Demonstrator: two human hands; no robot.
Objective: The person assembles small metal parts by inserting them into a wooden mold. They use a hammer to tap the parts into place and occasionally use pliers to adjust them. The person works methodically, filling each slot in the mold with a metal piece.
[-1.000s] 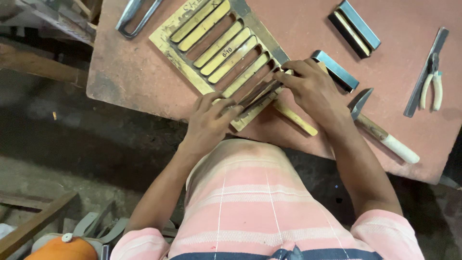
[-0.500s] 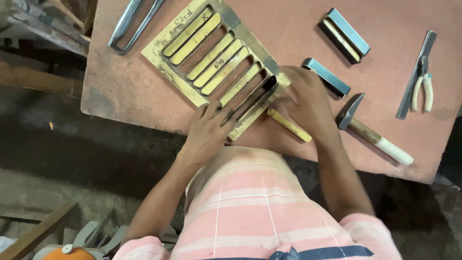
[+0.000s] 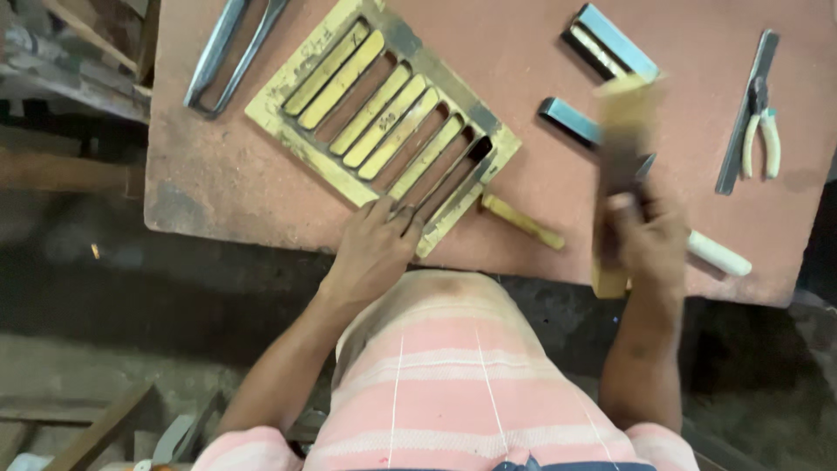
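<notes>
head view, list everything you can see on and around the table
yellow slotted metal frame: 1, table centre-left
yellowish flat bar: 1, blurred, raised in right hand
short yellow bar: 1, beside frame corner
grey metal channel pieces: 2, upper right
white-handled pliers: 1, far right
long grey strip: 1, under pliers
white-handled tool: 1, near right hand
bent steel loop: 1, top left
reddish table: 1
left hand: on frame
right hand: gripping bar

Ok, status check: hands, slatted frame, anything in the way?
Left hand flat on yellow slatted frame near corner. Right hand gripping blurred yellow bar above table. Loose yellow stick beside frame.
</notes>
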